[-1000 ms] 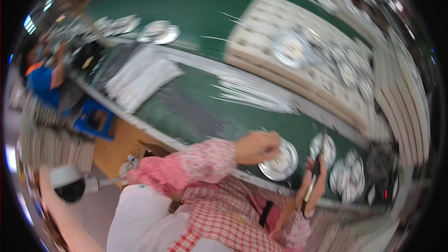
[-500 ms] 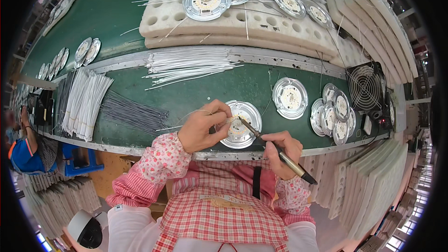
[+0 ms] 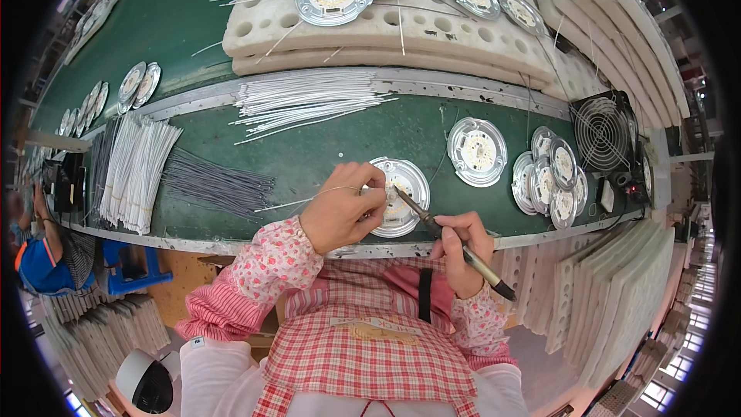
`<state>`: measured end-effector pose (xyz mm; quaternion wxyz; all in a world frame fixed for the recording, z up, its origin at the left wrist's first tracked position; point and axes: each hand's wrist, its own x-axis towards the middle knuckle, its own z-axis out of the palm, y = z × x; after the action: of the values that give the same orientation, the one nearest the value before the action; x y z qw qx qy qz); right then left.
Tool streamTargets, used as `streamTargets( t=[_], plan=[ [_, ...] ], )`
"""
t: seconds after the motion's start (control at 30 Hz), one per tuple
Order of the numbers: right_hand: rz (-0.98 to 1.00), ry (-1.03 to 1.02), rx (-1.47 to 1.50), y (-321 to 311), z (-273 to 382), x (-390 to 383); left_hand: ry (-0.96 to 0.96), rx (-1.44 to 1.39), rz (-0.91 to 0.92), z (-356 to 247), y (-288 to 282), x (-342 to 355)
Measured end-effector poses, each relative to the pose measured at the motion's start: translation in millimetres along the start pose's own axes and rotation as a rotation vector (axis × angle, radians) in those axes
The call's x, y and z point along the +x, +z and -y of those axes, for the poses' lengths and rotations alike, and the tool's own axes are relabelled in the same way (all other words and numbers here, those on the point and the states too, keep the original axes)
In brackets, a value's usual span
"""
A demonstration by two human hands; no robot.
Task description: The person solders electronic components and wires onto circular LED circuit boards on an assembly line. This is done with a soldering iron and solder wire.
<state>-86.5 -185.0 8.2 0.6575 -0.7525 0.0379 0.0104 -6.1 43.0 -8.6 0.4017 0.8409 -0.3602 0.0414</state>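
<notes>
A round silver LED lamp plate [image 3: 413, 212] lies near the front edge of the green bench. My left hand [image 3: 343, 205] is over its left side, fingers pinched on a thin white wire [image 3: 285, 205] whose tail trails out to the left. Held like a pen, a soldering iron [image 3: 485, 272] rests in my right hand [image 3: 465, 251], its tip pointing at the middle of the plate. My left fingers partly hide the wire's end, so I cannot tell whether the tip touches it.
Bundled white wires [image 3: 137, 174], loose grey wires [image 3: 216, 185] and loose white wires [image 3: 309, 100] lie left and behind. At right are another lamp plate [image 3: 477, 152], stacked plates [image 3: 543, 185] and a fan [image 3: 602, 135]. A foam board [image 3: 255, 46] bears more plates; a person [image 3: 46, 251] sits far left.
My left hand has turned slightly, its fingers curled more over the plate. The iron and my right hand have shifted slightly left. The whole view has moved a little.
</notes>
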Motion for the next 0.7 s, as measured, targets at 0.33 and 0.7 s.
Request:
streamTargets(
  t=[0.33, 0.7],
  plan=[
    [-0.022, 0.005, -0.018, 10, -7, -14, 0.130, 0.244, 0.110, 9, -11, -6],
    [-0.023, -0.425, -0.684, 33, 8, 19, 0.174, 0.305, 0.159, 9, -14, -4]
  ],
)
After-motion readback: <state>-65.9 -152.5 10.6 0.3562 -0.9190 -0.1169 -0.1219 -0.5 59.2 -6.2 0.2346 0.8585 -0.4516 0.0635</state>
